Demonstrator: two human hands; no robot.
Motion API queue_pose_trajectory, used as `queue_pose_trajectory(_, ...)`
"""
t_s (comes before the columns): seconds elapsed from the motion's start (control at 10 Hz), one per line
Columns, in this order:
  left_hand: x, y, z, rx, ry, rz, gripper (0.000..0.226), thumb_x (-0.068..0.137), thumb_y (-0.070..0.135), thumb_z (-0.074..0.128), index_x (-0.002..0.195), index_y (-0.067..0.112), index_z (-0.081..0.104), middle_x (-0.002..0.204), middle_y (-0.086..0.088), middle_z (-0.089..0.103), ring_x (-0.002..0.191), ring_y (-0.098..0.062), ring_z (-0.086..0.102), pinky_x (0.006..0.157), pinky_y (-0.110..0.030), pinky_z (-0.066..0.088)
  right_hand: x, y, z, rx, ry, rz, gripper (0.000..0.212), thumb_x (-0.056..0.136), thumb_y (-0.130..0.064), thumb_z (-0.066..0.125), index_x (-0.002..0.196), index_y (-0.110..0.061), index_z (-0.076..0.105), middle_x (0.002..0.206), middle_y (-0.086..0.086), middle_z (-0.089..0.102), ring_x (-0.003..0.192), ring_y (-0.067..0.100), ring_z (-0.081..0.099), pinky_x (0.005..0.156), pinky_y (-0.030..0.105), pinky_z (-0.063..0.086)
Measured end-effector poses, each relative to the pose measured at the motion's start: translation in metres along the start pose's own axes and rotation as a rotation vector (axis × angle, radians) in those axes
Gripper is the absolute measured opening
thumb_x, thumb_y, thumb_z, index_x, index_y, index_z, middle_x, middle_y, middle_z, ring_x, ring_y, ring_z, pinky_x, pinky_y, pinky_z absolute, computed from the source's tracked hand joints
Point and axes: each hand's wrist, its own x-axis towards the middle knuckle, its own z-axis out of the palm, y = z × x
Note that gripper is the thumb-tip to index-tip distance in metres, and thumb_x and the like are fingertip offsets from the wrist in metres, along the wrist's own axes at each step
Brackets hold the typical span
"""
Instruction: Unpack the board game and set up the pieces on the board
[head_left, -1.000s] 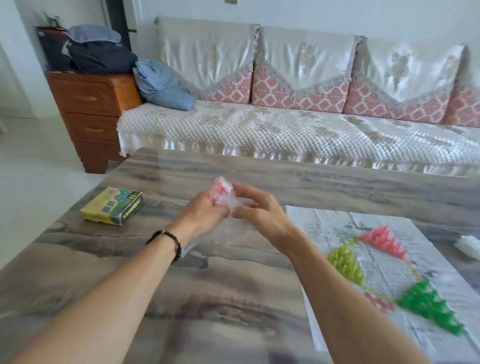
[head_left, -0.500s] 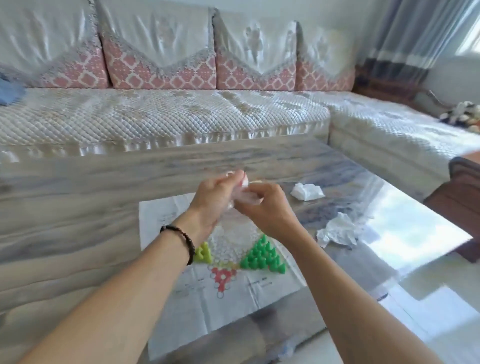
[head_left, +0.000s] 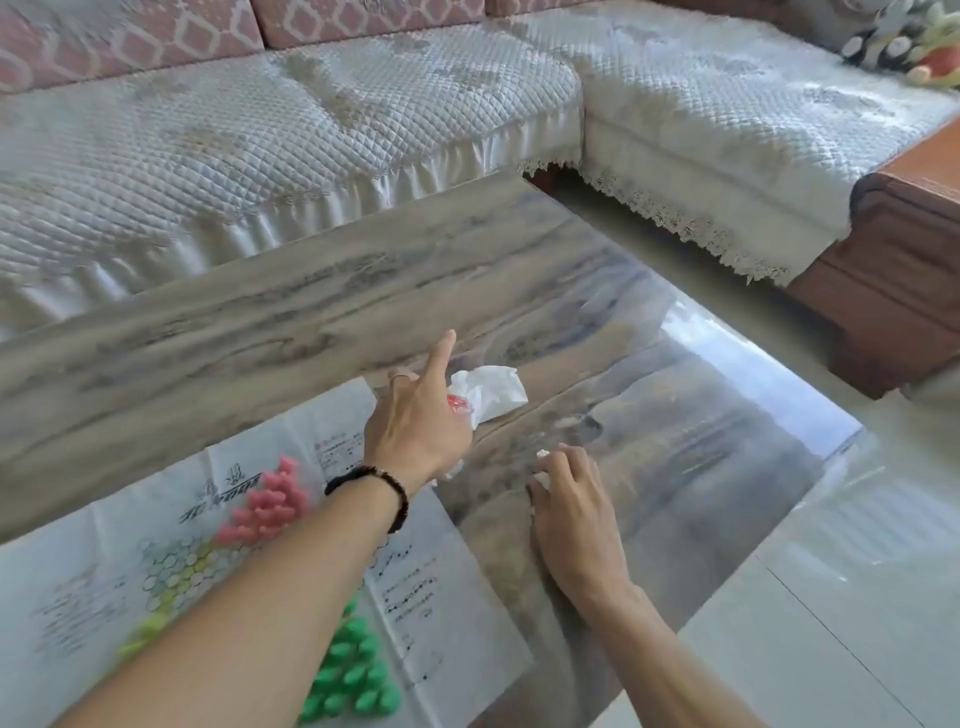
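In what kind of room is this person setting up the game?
Most likely a home living room: a corner sofa with white quilted covers stands behind a low grey marble-patterned table, and a paper game board with pink plastic pieces lies on it.

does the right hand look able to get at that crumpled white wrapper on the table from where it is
Probably yes. The right hand rests on the table just short of the crumpled white wrapper, with only bare tabletop between them. The left hand sits beside the wrapper, not across that path.
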Motion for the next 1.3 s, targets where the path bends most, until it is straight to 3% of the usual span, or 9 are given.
queue_pose_trajectory(0.1,0.036,0.004,0.022,0.113,-0.119,-0.052,0.068,0.087,0.03,0.052,0.146,0.04,0.02,0.123,-0.009,0.051,0.121,-0.031,0.045,0.084,-0.038,0.044,0.044,0.002,0.0,0.02,0.029,-0.044,0.039,0.085,0.005,0.051,0.117,-0.016,0.046,0.107,0.006,0.05,0.095,0.029,0.051,0.08,0.036,0.046)
queue_pose_trajectory(0.2,0.052,0.012,0.038,0.145,-0.101,0.077,0.027,0.087,0.02,0.051,0.111,0.025,0.063,0.105,-0.006,0.057,0.105,-0.03,0.056,0.082,-0.036,0.047,0.09,0.002,-0.001,-0.049,-0.124,-0.082,0.059,0.09,-0.009,0.05,0.143,-0.029,0.032,0.126,0.007,0.044,0.105,0.029,0.049,0.086,0.042,0.047)
queue_pose_trajectory(0.4,0.038,0.032,0.04,-0.329,-0.196,0.021,0.012,0.076,0.015,0.069,0.078,0.025,0.064,0.07,0.007,0.066,0.067,-0.015,0.063,0.061,-0.03,0.052,0.088,0.006,-0.026,0.057,-0.282,0.003,0.013,0.095,-0.022,0.046,0.087,-0.013,0.05,0.095,0.007,0.054,0.086,0.034,0.057,0.071,0.041,0.046)
queue_pose_trajectory(0.6,-0.026,0.109,0.058,-0.586,-0.416,0.045,0.019,0.071,0.011,0.074,0.085,0.019,0.065,0.074,0.008,0.064,0.065,-0.007,0.058,0.062,-0.021,0.049,-0.003,0.022,-0.107,0.343,-0.122,0.498,0.024,0.095,-0.02,0.047,0.071,-0.02,0.044,0.066,-0.006,0.049,0.061,0.011,0.043,0.055,0.027,0.035)
queue_pose_trajectory(0.7,-0.08,0.145,0.088,-0.614,-0.585,0.045,0.017,0.069,0.014,0.074,0.083,0.019,0.067,0.07,0.008,0.065,0.06,-0.004,0.058,0.06,-0.021,0.051,-0.062,0.043,-0.147,0.388,-0.044,0.689,0.019,0.093,-0.018,0.047,0.078,-0.012,0.057,0.073,0.003,0.06,0.07,0.019,0.055,0.062,0.033,0.044)
queue_pose_trajectory(1.0,-0.296,0.149,0.277,-0.34,-1.079,-0.033,0.016,0.08,0.026,0.064,0.095,0.029,0.062,0.094,0.007,0.066,0.091,-0.012,0.063,0.084,-0.034,0.054,-0.334,0.156,-0.139,0.625,0.103,1.407,0.015,0.087,-0.016,0.049,0.075,-0.01,0.057,0.074,-0.001,0.061,0.065,0.02,0.052,0.056,0.029,0.041)
queue_pose_trajectory(1.1,-0.337,0.129,0.341,-0.26,-1.067,-0.105,0.012,0.084,0.022,0.062,0.094,0.027,0.061,0.094,0.006,0.064,0.089,-0.014,0.061,0.073,-0.027,0.05,-0.395,0.201,-0.104,0.793,0.097,1.587,0.016,0.087,-0.011,0.048,0.071,-0.011,0.046,0.069,0.008,0.041,0.059,0.02,0.034,0.045,0.023,0.031)
queue_pose_trajectory(1.2,-0.346,0.124,0.385,-0.3,-1.033,-0.148,0.044,0.084,0.039,0.068,0.122,0.024,0.054,0.121,0.006,0.06,0.106,-0.01,0.057,0.084,-0.023,0.044,-0.415,0.243,-0.076,0.867,0.091,1.608,0.019,0.089,-0.017,0.05,0.076,-0.004,0.053,0.071,0.011,0.051,0.062,0.02,0.043,0.054,0.029,0.037)
queue_pose_trajectory(1.3,-0.35,0.121,0.403,-0.2,-0.926,-0.048,0.082,0.082,0.054,0.063,0.148,0.02,0.027,0.146,0.002,0.039,0.129,-0.015,0.043,0.103,-0.031,0.036,-0.42,0.262,-0.068,0.815,0.084,1.56,0.031,0.093,-0.028,0.045,0.108,-0.009,0.065,0.103,0.008,0.068,0.087,0.019,0.059,0.07,0.03,0.045)
